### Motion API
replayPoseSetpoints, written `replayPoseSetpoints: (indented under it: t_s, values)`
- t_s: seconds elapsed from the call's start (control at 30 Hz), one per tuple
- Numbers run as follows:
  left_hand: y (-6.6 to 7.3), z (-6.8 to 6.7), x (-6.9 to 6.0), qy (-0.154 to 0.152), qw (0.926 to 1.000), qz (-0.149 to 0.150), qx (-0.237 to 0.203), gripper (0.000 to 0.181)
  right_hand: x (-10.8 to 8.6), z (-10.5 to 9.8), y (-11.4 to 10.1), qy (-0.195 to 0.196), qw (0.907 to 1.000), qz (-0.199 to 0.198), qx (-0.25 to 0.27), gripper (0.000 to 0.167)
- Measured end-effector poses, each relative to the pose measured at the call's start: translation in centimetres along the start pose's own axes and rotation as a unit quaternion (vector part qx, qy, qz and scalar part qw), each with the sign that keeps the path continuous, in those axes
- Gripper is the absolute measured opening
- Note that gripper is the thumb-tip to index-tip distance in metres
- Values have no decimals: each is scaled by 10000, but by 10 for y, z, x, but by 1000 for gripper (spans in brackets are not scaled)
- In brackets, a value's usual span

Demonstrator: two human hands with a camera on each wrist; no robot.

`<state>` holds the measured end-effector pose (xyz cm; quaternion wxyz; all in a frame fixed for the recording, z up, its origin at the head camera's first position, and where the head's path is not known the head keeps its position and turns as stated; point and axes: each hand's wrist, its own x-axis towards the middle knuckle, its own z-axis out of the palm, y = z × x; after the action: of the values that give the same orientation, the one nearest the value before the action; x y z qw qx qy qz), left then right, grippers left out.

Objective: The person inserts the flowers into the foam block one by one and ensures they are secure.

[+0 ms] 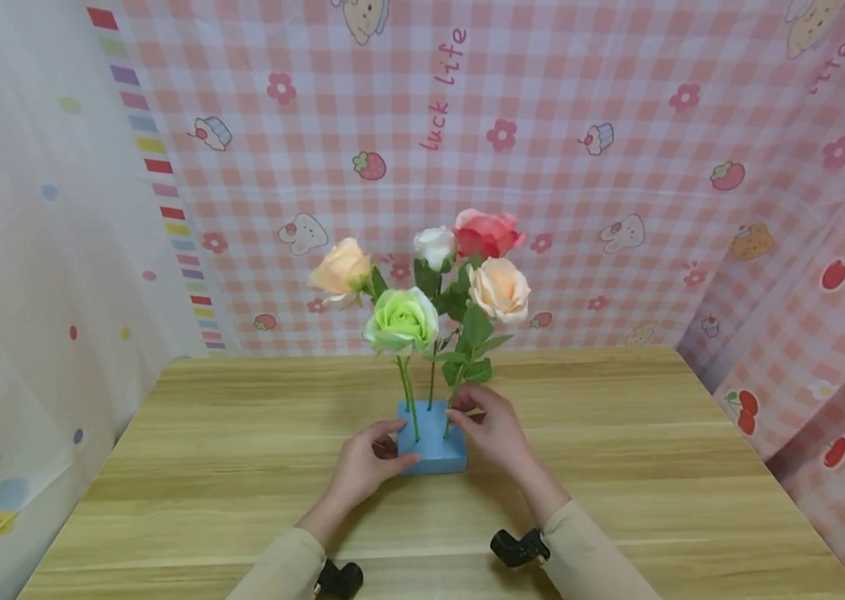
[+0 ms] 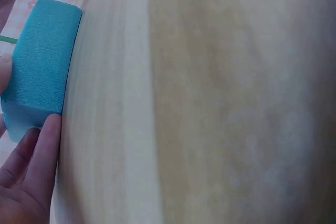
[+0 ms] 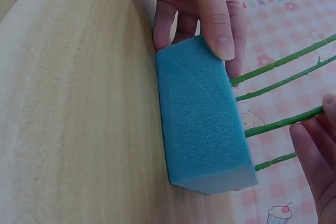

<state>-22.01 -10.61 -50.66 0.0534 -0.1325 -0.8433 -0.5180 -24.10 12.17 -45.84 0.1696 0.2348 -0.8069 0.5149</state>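
A light blue foam block [image 1: 433,461] sits on the table with several artificial roses upright in it. My left hand [image 1: 364,460] grips the block's left end; its thumb lies over an edge of the block [image 3: 202,114] in the right wrist view. Between thumb and fingers, my right hand [image 1: 493,425] pinches a green stem [image 3: 281,123] just above the block's right side. Over the hands stand a green rose [image 1: 402,321], a white rose [image 1: 434,247], a coral-red rose [image 1: 486,233] and two peach roses, one left [image 1: 342,268] and one right [image 1: 500,290]. Leaves partly hide the stems.
The wood-grain table [image 1: 242,433] reaches back to a pink checked cloth [image 1: 580,200]. A pale dotted curtain [image 1: 55,250] hangs at the left. Black wrist devices, left [image 1: 340,579] and right [image 1: 518,547], sit by the sleeves.
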Motion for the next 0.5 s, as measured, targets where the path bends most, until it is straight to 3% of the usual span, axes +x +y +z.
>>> replayPoseSetpoints:
  t_s: [0.5]
  values:
    - [1,0,0,-72,10000,-63,-11,54,-4,2,3,-255,9996,43,-141,18]
